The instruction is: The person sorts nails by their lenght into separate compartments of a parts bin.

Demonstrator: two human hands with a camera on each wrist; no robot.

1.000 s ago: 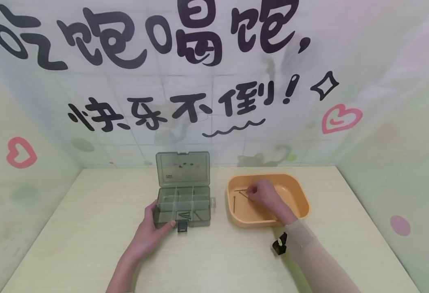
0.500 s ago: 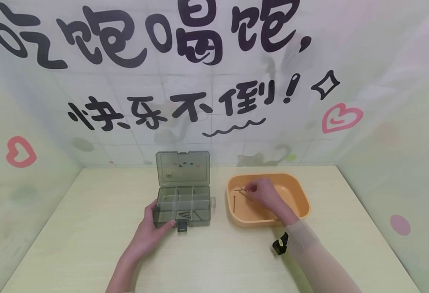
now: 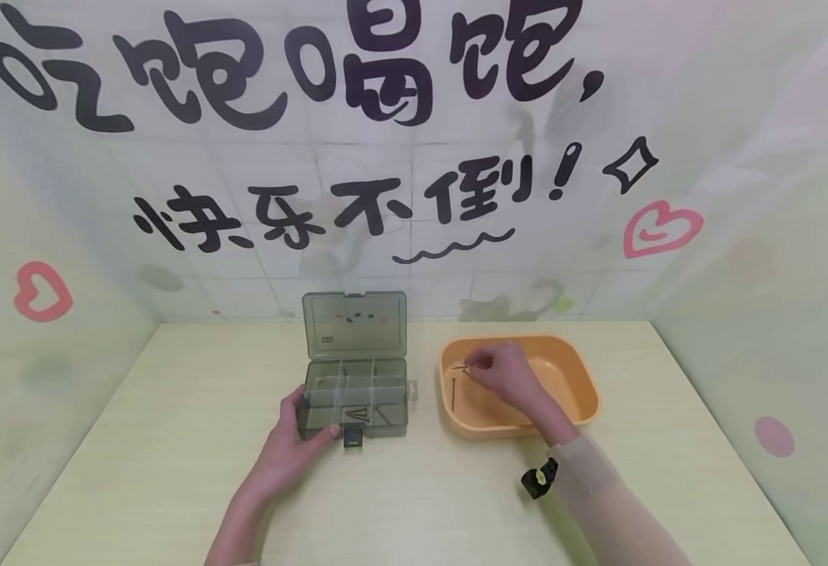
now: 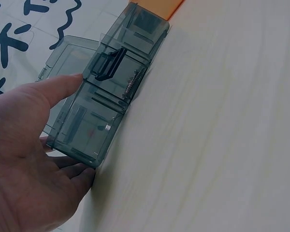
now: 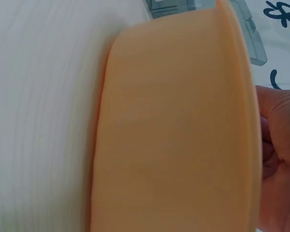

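A grey see-through compartment box point(image 3: 354, 397) stands on the table with its lid point(image 3: 355, 325) raised. My left hand point(image 3: 288, 444) grips its left end, thumb at the front edge and fingers round the side, as the left wrist view also shows. Several dark screws point(image 3: 357, 414) lie in its front compartments; threads show on them in the left wrist view. To the right, my right hand point(image 3: 509, 377) reaches into an orange tray point(image 3: 562, 385), fingertips pinching at a thin screw point(image 3: 460, 367). Another screw point(image 3: 454, 393) lies near the tray's left wall. In the right wrist view, the tray wall hides the fingertips.
A dark latch point(image 3: 353, 437) hangs at the box's front, and a clear tab point(image 3: 412, 391) sticks out on its right. The pale wooden table point(image 3: 399, 503) ends at a printed wall point(image 3: 244, 291) behind. A black wrist device point(image 3: 539, 478) is under the right sleeve.
The right hand has shifted slightly left inside the tray, its fingertips now covering more of the screws there. The left hand and box have stayed in place.
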